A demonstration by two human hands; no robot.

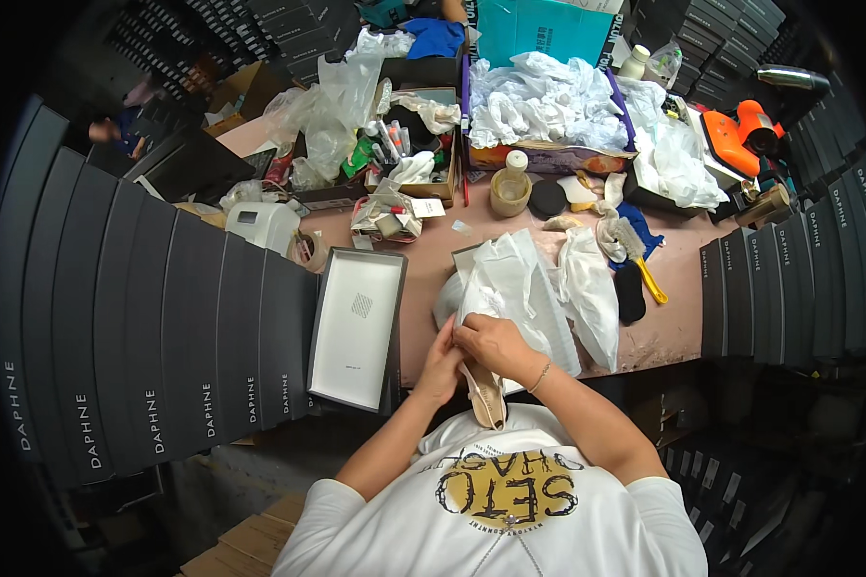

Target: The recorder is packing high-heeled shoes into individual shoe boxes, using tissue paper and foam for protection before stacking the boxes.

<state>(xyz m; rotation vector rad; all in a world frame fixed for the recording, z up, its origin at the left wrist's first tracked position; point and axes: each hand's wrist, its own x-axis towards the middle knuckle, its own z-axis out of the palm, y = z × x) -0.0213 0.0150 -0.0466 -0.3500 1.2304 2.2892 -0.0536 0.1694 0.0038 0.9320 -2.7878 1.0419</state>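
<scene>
Close to my body, a sandal (pixel 491 404) with a tan insole and pale thin straps points away from me. My left hand (pixel 439 367) is closed on its left side, fingers pinched near the front. My right hand (pixel 498 346) is closed over the front part and hides it, its fingertips meeting those of the left. What exactly the fingertips pinch is too small to make out. Just beyond the hands, white tissue paper (pixel 506 279) lies spread over a grey-white wrap, and more crumpled tissue (pixel 588 298) lies to its right.
An open white-lined shoebox part (pixel 356 332) lies at left beside stacked dark boxes (pixel 202 346). More boxes (pixel 789 279) stand at right. Farther back are a jar with a bottle (pixel 511 188), a yellow-handled brush (pixel 649 279), a tissue-filled box (pixel 548 159) and an orange tool (pixel 731 144).
</scene>
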